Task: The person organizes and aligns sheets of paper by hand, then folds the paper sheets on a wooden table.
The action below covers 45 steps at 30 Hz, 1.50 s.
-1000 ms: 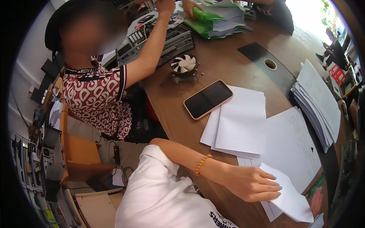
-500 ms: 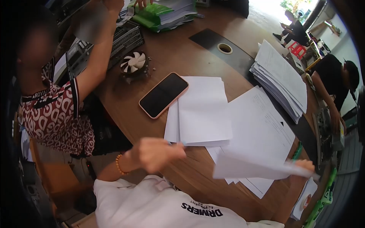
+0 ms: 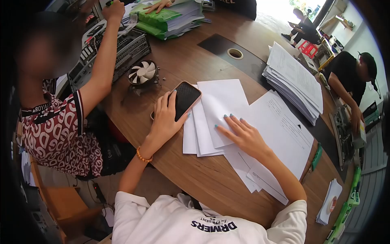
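Note:
My left hand, with an orange bead bracelet at the wrist, rests over the lower left part of a phone in a pink-edged case. Its fingers are stretched across the dark screen, and the thumb is at the near edge. My right hand lies flat with its fingers spread on white folded sheets, which are next to the phone. Under my right forearm and beyond it are larger printed sheets, partly covered by the arm.
A cooling fan stands left of the phone. Farther back are a thick paper stack, a cable hole and a green packet of paper. A green cutter lies at right. Co-workers handle computer parts at left and right.
My left hand has moved from the near table edge onto the phone. My right hand, which held a sheet at the right, is now on the folded sheets, no longer holding one up.

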Tool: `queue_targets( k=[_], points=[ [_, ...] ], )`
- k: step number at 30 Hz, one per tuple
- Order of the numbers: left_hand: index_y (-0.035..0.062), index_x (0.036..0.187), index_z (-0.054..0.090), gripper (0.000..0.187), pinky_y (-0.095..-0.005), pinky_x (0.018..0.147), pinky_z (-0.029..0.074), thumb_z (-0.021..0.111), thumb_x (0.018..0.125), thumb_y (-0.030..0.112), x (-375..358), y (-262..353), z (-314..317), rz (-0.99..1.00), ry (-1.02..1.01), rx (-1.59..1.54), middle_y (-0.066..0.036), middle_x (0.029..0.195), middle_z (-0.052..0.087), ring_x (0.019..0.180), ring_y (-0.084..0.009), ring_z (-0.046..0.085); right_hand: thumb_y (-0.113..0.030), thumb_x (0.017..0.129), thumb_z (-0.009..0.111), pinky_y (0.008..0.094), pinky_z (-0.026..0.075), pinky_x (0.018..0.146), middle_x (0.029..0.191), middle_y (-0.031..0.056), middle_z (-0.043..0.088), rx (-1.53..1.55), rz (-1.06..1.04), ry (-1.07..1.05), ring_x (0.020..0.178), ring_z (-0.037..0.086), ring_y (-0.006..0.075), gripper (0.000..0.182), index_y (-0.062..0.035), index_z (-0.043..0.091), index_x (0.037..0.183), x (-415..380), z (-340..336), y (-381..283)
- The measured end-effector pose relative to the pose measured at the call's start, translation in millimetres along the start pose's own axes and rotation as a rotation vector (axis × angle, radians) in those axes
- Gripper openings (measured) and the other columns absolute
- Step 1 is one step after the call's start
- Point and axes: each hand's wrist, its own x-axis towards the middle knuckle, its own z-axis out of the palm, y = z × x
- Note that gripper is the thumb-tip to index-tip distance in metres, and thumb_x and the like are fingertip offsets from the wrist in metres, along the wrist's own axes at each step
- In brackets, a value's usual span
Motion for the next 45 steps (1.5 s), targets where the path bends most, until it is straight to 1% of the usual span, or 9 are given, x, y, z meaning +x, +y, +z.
queue_targets(
  k=[13, 17, 21, 25, 34, 36, 41, 43, 45],
  points=[
    [0.0018, 0.118, 0.041, 0.054, -0.0446, 0.098, 0.028, 0.066, 0.075, 0.023, 1, 6, -6, 0.068, 0.058, -0.076, -0.022, 0.129, 0.037, 0.118, -0.0362, 0.035, -0.017, 0.079, 0.056, 0.043, 0.04, 0.095, 0.124, 0.0138, 0.048, 0.08, -0.011, -0.045, 0.114, 0.048, 0.0284, 0.05, -0.0197, 0.045, 0.127, 17, -13, -23],
    [0.001, 0.118, 0.042, 0.055, -0.0487, 0.1, 0.024, 0.066, 0.075, 0.026, 2, 7, -5, 0.118, 0.041, 0.016, -0.022, 0.127, 0.04, 0.12, -0.0348, 0.036, -0.03, 0.079, 0.061, 0.0472, 0.023, 0.105, 0.138, 0.0155, 0.03, 0.538, 0.023, -0.246, 0.128, 0.029, 0.0323, 0.067, -0.0113, 0.03, 0.135, -13, -53, -20],
    [0.0011, 0.116, 0.046, 0.052, -0.0496, 0.103, 0.021, 0.067, 0.075, 0.025, 3, 28, -19, 0.246, 0.18, 0.018, -0.018, 0.126, 0.045, 0.123, -0.0328, 0.037, -0.037, 0.076, 0.065, 0.0483, 0.022, 0.104, 0.139, 0.0187, 0.026, 0.663, 0.374, -0.282, 0.129, 0.025, 0.0361, 0.079, -0.0025, 0.026, 0.135, -96, -91, -21],
    [0.0008, 0.116, 0.047, 0.049, -0.0482, 0.103, 0.022, 0.066, 0.073, 0.014, 2, 87, -27, 0.432, -0.003, -0.121, -0.016, 0.122, 0.05, 0.121, -0.0329, 0.04, -0.042, 0.07, 0.07, 0.0492, 0.021, 0.104, 0.138, 0.0235, 0.024, 0.65, 0.679, -0.189, 0.129, 0.021, 0.0416, 0.09, 0.0003, 0.025, 0.135, -165, -109, -58],
    [0.004, 0.12, 0.048, 0.067, -0.0592, 0.103, 0.015, 0.055, 0.076, 0.054, -12, 201, 4, 1.171, -0.495, -0.115, -0.011, 0.127, 0.047, 0.125, -0.0231, 0.037, -0.016, 0.076, 0.063, 0.0428, 0.047, 0.083, 0.107, 0.0191, 0.056, -0.051, 0.487, -0.112, 0.099, 0.056, 0.0339, 0.035, 0.0041, 0.055, 0.104, -221, -103, -105],
    [0.0046, 0.116, 0.051, 0.061, -0.0583, 0.103, 0.017, 0.058, 0.076, 0.05, -16, 211, 2, 1.168, -0.507, -0.161, -0.011, 0.123, 0.05, 0.122, -0.0228, 0.04, -0.006, 0.078, 0.056, 0.034, 0.054, 0.069, 0.086, 0.0133, 0.064, -0.067, 0.403, 0.069, 0.08, 0.064, 0.0258, 0.012, 0.003, 0.058, 0.085, -224, -105, -104],
    [0.0045, 0.101, 0.058, 0.035, -0.0513, 0.099, 0.032, 0.069, 0.074, 0.024, -24, 210, -4, 0.997, -0.564, -0.457, -0.008, 0.103, 0.062, 0.103, -0.0215, 0.057, -0.008, 0.078, 0.058, 0.0324, 0.054, 0.067, 0.083, 0.0099, 0.064, 0.163, 0.42, 0.189, 0.075, 0.064, 0.0204, 0.011, 0.0011, 0.059, 0.085, -214, -138, -102],
    [0.0036, 0.085, 0.058, 0.019, -0.0362, 0.083, 0.048, 0.07, 0.071, 0.008, -25, 201, -8, 0.814, -0.64, -0.719, -0.009, 0.083, 0.064, 0.075, -0.0155, 0.064, -0.009, 0.077, 0.061, 0.032, 0.054, 0.066, 0.081, 0.0089, 0.065, 0.212, 0.399, 0.208, 0.072, 0.064, 0.0191, 0.013, 0.0005, 0.06, 0.085, -209, -155, -95],
    [0.0021, 0.085, 0.058, 0.015, -0.0298, 0.075, 0.049, 0.067, 0.074, 0.004, -32, 195, -18, 0.632, -0.624, -0.728, -0.009, 0.079, 0.063, 0.067, -0.0133, 0.063, -0.012, 0.073, 0.067, 0.0311, 0.054, 0.065, 0.08, 0.0085, 0.064, 0.182, 0.491, 0.222, 0.07, 0.064, 0.0187, 0.019, -0.0008, 0.06, 0.087, -202, -172, -84]
  ],
)
